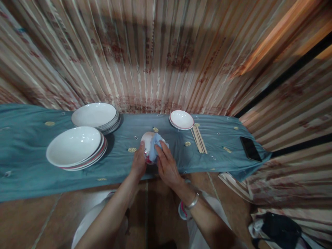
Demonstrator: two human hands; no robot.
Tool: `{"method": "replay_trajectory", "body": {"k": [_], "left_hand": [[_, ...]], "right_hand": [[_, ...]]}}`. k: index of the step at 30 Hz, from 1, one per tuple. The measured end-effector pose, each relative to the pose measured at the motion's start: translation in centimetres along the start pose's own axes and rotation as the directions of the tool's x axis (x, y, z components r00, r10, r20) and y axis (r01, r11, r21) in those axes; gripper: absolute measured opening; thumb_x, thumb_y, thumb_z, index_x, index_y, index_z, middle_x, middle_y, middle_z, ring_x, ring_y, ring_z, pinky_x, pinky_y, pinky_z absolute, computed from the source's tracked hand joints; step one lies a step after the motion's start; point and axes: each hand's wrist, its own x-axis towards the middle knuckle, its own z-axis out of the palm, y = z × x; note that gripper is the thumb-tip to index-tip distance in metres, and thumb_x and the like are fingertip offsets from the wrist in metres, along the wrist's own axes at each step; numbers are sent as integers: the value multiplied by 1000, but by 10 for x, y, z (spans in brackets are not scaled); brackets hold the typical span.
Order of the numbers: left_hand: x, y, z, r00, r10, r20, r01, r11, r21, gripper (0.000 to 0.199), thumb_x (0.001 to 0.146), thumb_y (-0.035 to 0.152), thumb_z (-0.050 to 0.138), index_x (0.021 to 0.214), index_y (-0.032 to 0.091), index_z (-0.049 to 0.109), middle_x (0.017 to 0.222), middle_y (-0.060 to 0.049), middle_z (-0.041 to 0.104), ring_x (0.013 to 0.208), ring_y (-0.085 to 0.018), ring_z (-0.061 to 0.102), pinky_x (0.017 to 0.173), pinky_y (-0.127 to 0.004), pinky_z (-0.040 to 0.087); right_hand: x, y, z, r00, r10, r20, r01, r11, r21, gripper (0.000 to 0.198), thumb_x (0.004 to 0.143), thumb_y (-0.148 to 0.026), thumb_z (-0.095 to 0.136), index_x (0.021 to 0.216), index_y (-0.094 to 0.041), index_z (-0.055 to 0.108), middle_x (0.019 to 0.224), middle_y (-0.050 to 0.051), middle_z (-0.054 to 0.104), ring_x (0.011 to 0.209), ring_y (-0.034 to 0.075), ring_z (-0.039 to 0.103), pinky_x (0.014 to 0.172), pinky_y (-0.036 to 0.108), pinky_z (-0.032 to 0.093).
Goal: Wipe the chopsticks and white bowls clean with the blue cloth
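Note:
Near the front edge of the cloth-covered table, a white bowl with a red floral pattern is between my hands. It looks tipped, with its outer side toward me. My left hand grips its left side. In my right hand is a light blue cloth, pressed against the bowl's surface; the fingers lie over it. To the left stand a stack of deep white bowls and, behind it, a stack of white plates. Small red-rimmed dishes are stacked to the back right.
Several chopsticks lie beside the small dishes. A black phone rests near the table's right end. Patterned curtains hang behind and to the right. The teal tablecloth drops over the front edge. A dark bag is at lower right.

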Motion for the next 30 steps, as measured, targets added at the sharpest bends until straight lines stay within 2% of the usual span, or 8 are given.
{"method": "replay_trajectory", "body": {"k": [3, 7, 12, 16, 20, 25, 30], "left_hand": [[-4, 1, -1, 997, 74, 36, -79, 985, 155, 53, 81, 60, 46, 72, 13, 67, 53, -3, 57, 51, -14, 49, 50, -25, 38], [-9, 4, 2, 996, 70, 64, -80, 981, 175, 51, 77, 62, 51, 60, 15, 62, 49, -2, 53, 48, -14, 44, 47, -27, 35], [-17, 9, 7, 989, 25, 144, -56, 975, 215, 48, 75, 61, 53, 58, 16, 63, 51, -5, 58, 50, -16, 50, 52, -28, 39], [-21, 12, 10, 987, -44, 155, 10, 977, 213, 51, 73, 62, 53, 62, 14, 66, 52, -7, 61, 53, -18, 55, 56, -28, 43], [-21, 11, 11, 984, -70, 165, 33, 976, 215, 53, 72, 64, 53, 61, 14, 66, 52, -7, 63, 53, -19, 57, 58, -28, 45], [-21, 11, 11, 990, -69, 126, 43, 979, 200, 54, 73, 64, 52, 63, 13, 67, 56, -8, 64, 56, -19, 59, 57, -26, 45], [-19, 10, 10, 999, -44, 27, 38, 983, 179, 56, 73, 64, 52, 76, 11, 68, 62, -9, 67, 59, -19, 60, 58, -26, 45]], "right_hand": [[3, 2, 1, 998, -64, -4, 64, 995, -75, 58, 89, -6, 32, 145, -18, 24, 150, 14, 28, 142, 22, 19, 112, 48, 31], [9, 8, -1, 999, -45, -11, 43, 990, -132, 55, 89, -8, 32, 143, -14, 26, 148, 17, 29, 142, 24, 18, 111, 51, 31], [16, 11, -8, 995, 72, -66, -79, 990, -113, 45, 93, -19, 32, 136, -9, 37, 142, 20, 38, 137, 23, 30, 110, 49, 34], [20, 15, -12, 978, 191, -82, -194, 980, -35, 44, 94, -26, 31, 129, -4, 46, 133, 22, 49, 128, 24, 43, 107, 45, 37], [24, 23, -15, 946, 315, -78, -308, 947, 92, 41, 94, -30, 30, 122, -9, 52, 121, 18, 59, 117, 23, 54, 100, 41, 43], [23, 33, -13, 889, 455, -45, -440, 879, 187, 39, 94, -31, 31, 114, -13, 59, 109, 15, 67, 102, 22, 63, 91, 37, 48], [17, 33, -6, 858, 514, -17, -500, 840, 210, 39, 94, -33, 32, 114, -15, 60, 106, 12, 68, 96, 21, 65, 88, 35, 48]]}}
